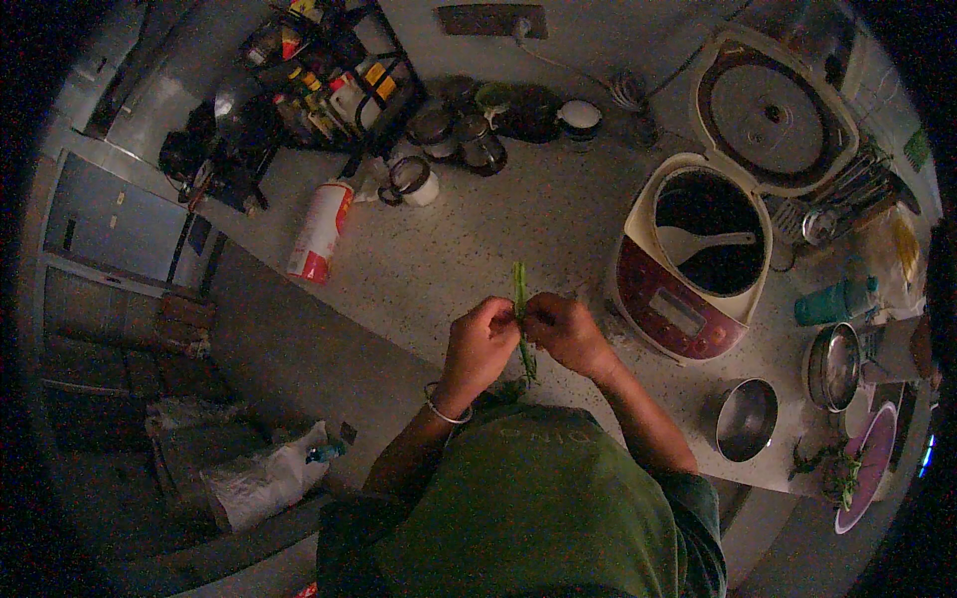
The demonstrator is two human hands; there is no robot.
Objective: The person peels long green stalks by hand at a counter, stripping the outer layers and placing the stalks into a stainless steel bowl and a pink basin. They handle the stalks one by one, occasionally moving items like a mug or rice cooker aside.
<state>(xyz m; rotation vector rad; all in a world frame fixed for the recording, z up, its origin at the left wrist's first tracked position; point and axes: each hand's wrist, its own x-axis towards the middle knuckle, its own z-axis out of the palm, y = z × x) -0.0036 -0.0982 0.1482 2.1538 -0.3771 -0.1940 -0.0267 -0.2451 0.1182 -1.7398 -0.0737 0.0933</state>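
Note:
A thin bunch of green stalks [520,278] stands between my hands over the speckled countertop [463,247], with its leafy end hanging towards my body. My left hand [484,345], with a bangle at the wrist, pinches the stalks from the left. From the right, my right hand [568,334] has its fingertips on the same stalks, close beside the left fingertips. To the right of my hands is a rice cooker [680,299] with its lid raised and a pale rice paddle [706,239] lying across its dark inner pot.
A red and white canister [321,233] and a cup [416,183] stand left. Behind are jars [478,146] and a black rack [404,60] of packets. At right are a metal bowl [746,420], stacked steel bowls [834,366], a teal bottle [834,301] and a purple plate [875,467] with greens.

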